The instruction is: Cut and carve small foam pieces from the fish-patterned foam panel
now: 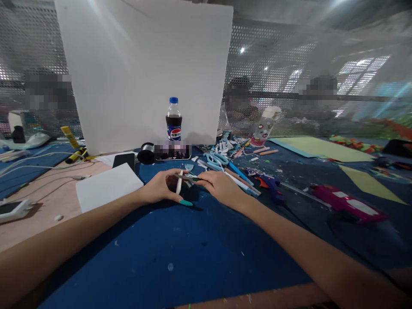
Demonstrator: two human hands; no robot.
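My left hand (162,186) is curled around a small white strip (179,182), which stands nearly upright between the fingers and the thumb. The thumb has a long teal nail and lies low over the blue mat (180,253). From the other side, my right hand (222,186) grips a slim pointed metal tool (188,177); whether it is a knife or tweezers I cannot tell. Its tip reaches across the top of the strip, close to my left fingers. Light blue scissors (216,159) lie just beyond my right hand, beside white scraps.
Behind my hands stand a cola bottle (174,124), a phone (172,152) and a black spool (146,153), before a white board (148,77). White paper (107,186) lies left. At right are a blue glue gun (272,185), a magenta one (347,201) and a tilted cup (265,126).
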